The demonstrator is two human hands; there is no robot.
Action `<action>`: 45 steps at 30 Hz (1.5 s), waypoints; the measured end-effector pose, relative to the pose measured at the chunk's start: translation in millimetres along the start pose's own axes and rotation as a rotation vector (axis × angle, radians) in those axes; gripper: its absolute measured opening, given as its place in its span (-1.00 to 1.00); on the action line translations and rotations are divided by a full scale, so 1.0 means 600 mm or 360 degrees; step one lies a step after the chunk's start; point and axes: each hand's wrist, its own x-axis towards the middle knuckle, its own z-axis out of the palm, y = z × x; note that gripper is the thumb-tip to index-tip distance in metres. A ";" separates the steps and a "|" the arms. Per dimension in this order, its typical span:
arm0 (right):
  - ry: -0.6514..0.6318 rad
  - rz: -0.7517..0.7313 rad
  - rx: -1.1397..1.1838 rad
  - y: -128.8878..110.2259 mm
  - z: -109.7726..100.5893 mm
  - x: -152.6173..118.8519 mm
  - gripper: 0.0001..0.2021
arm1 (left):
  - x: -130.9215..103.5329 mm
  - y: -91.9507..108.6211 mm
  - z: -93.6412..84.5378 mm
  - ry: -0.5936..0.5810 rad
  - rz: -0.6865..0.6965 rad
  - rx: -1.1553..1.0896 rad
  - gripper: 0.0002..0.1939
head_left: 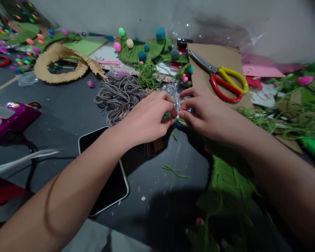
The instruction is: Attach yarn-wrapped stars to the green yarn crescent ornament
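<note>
My left hand (153,113) and my right hand (204,110) meet near the middle of the table, fingertips pinched close together. Between them shows a small bit of green strand with something dark blue; what exactly each hand grips is too small to make out. Crumpled clear plastic (172,91) lies just behind the fingertips. To the left of my left hand is a heap of grey yarn (120,91). A green yarn-wrapped piece (229,176) lies below my right forearm, partly in shadow. Short green yarn scraps (176,171) rest on the dark table (147,185).
Scissors (227,82) with red and yellow handles lie on cardboard (215,52). A phone (110,189) is under my left forearm. A purple glue gun (18,120) and cables stand left. Behind are a tan paper-wrapped ring (43,70) and a green wreath (136,52); green yarn (291,120) piles right.
</note>
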 end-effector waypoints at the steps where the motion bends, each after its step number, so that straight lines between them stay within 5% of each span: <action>1: 0.0009 -0.0006 0.0006 0.000 0.000 0.000 -0.76 | 0.000 0.000 0.000 -0.0005 0.0005 -0.0003 -0.90; 34: 0.0115 0.0031 0.0149 0.004 0.005 0.003 -0.76 | 0.004 0.008 -0.002 -0.0060 0.0001 0.0040 -0.88; 45: 0.0073 -0.0011 0.0131 -0.006 -0.030 -0.002 -0.71 | 0.001 0.014 -0.003 -0.0063 -0.0066 -0.0046 -0.80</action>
